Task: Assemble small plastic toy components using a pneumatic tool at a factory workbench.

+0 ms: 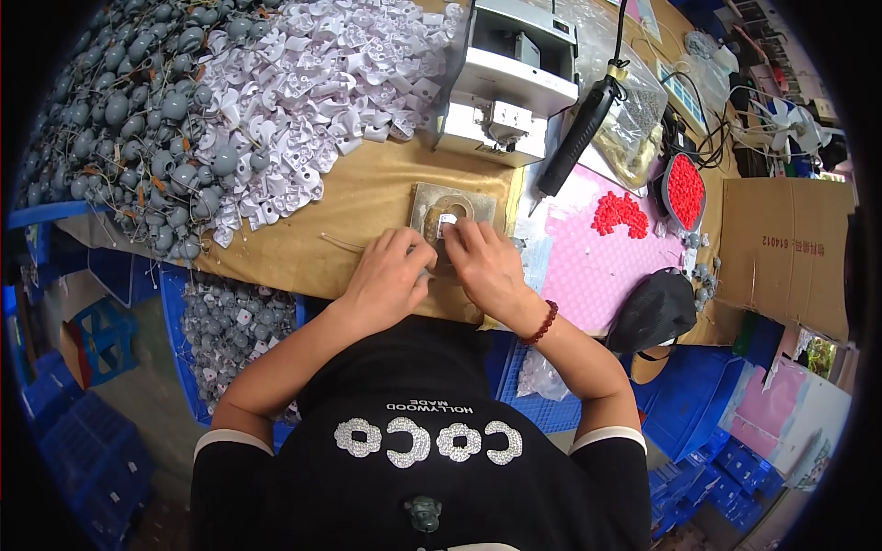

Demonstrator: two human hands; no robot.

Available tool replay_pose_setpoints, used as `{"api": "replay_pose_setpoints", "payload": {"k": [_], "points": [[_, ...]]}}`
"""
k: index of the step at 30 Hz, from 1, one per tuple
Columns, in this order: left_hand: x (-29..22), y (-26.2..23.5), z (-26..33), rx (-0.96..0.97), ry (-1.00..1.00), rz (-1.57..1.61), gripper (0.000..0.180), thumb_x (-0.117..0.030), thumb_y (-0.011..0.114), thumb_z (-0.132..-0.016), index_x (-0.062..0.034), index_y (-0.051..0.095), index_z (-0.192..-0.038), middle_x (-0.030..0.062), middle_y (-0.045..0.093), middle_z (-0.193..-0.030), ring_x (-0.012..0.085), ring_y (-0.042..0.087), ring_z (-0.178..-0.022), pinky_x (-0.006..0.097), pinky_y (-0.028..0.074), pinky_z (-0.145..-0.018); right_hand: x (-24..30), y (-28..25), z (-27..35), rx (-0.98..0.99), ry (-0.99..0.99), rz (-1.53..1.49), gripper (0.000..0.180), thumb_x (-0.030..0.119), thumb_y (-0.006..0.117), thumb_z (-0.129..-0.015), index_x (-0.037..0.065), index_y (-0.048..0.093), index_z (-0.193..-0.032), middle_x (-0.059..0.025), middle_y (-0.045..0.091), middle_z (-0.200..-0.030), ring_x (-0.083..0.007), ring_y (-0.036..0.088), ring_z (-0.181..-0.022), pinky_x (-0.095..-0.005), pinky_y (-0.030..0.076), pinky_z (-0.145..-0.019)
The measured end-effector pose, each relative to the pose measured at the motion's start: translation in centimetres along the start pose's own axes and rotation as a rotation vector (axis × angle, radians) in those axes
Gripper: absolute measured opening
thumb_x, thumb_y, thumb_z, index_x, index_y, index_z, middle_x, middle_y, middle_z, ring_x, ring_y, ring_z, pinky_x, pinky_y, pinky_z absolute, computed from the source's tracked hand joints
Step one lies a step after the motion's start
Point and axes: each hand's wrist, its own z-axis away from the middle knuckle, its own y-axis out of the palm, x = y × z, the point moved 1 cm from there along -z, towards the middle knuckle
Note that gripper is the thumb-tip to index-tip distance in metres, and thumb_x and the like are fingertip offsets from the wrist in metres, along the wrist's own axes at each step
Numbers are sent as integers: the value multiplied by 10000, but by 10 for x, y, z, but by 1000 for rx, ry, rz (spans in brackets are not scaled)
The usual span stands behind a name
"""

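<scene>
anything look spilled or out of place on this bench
Some red beads lie loose on the pink sheet, outside the red-filled tray beside them, so they look spilled or tipped out. Otherwise nothing stands out: both hands press a small white part on the metal plate.

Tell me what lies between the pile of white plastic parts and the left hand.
In the head view, only bare tan table covering lies between the white plastic parts and the left hand.
</scene>
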Motion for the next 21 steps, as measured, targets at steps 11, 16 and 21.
{"api": "replay_pose_setpoints", "payload": {"k": [11,16,21], "points": [[-1,31,-14,-93,106,-397,649,-62,743,-723,-81,578,-1350,148,543,-1359,325,489,-1289,499,387,-1054,-52,1,47,-243,350,-747,351,-32,674,-855,29,674,-1200,-148,664,-1164,-333,629,-1094,-393,515,-942],[4,35,-19,-110,116,-339,585,-19,707,-726,-71,602,-1299,155,563,-1309,335,526,-1262,456,432,-1021,-68,-17,56,-21,231,-639,327,24,726,-839,44,622,-1148,-166,652,-1186,-352,608,-1147,-412,505,-970],[3,35,-17,-112,107,-318,549,-11,688,-740,-69,619,-1282,148,572,-1296,337,532,-1276,454,452,-996,-63,-6,52,65,251,-457,325,16,739,-810,56,605,-1104,-168,622,-1133,-362,611,-1090,-429,511,-934]]}}
